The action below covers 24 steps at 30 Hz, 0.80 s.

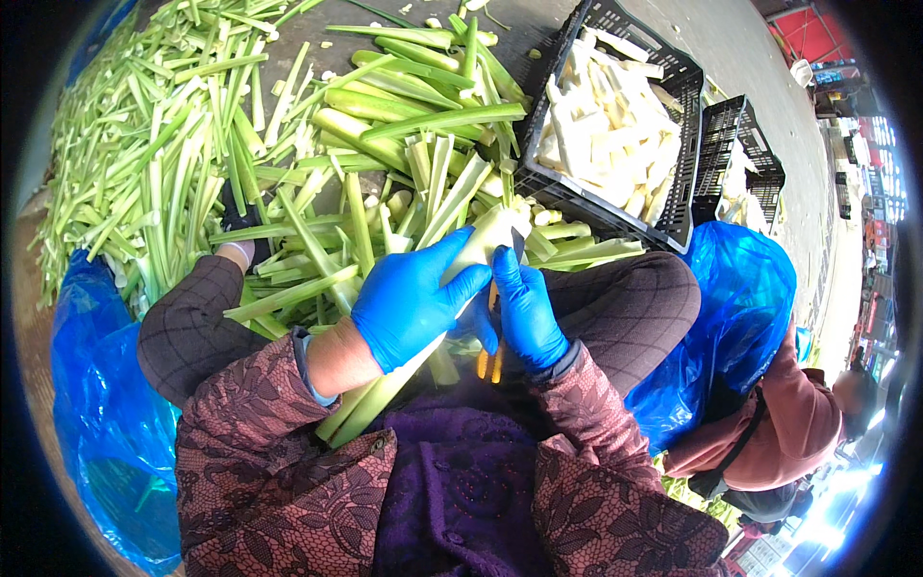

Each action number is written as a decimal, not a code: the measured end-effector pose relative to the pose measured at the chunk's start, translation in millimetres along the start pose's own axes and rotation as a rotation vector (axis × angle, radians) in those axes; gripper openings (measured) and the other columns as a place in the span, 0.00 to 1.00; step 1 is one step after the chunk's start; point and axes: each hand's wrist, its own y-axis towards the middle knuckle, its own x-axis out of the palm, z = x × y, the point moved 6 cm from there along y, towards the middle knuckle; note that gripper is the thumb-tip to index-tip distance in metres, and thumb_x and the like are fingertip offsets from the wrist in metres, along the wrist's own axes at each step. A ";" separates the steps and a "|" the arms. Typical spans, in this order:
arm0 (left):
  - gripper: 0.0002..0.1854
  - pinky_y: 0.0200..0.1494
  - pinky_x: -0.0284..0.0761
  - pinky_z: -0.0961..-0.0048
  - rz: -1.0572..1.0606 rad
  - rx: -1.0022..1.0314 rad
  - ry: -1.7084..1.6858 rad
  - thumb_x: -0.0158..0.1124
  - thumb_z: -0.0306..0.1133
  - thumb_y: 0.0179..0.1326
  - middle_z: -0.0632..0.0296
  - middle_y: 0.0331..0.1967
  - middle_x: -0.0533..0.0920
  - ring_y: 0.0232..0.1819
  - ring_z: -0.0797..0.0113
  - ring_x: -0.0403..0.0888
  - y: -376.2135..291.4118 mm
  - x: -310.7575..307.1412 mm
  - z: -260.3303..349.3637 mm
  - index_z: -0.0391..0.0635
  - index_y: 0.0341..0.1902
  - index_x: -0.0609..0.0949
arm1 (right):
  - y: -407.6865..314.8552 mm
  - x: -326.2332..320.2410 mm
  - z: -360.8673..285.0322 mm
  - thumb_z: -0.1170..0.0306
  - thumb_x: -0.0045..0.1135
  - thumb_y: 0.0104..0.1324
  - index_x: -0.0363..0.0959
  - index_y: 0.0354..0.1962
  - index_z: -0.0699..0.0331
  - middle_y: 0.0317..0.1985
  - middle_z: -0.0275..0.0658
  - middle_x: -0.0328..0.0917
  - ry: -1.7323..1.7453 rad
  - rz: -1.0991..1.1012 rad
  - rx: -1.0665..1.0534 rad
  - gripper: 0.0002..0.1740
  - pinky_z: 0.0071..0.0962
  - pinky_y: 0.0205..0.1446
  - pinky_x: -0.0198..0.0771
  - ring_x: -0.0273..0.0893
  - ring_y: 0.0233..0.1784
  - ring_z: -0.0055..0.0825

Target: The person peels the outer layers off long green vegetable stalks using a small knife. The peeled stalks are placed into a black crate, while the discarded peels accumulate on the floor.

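Note:
My left hand [414,299], in a blue glove, grips a pale green stalk [479,249] that slants from the lap up toward the crate. My right hand [526,310], also gloved in blue, is closed on a tool with a yellow-orange handle [489,366]; its dark blade lies against the stalk's upper end, and its exact kind is partly hidden. Beyond the hands lie unpeeled green stalks [375,108] and loose peeled leaf strips [353,216] between my legs.
A black plastic crate [613,209] of peeled white stems [606,130] stands at upper right, a second crate [750,119] beyond it. A large heap of green leaf strips [159,144] covers the left. Blue plastic bags [108,404] lie left. A co-worker [779,433] sits at right.

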 end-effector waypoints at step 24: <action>0.31 0.24 0.73 0.58 -0.187 0.075 0.603 0.59 0.50 0.64 0.55 0.25 0.81 0.26 0.54 0.82 3.8 35.8 -14.0 0.45 0.65 0.72 | 17.3 -16.3 -7.0 0.36 0.42 0.69 0.71 0.21 0.63 0.09 0.36 0.66 -0.113 -0.297 0.522 0.38 0.24 0.11 0.53 0.61 0.06 0.23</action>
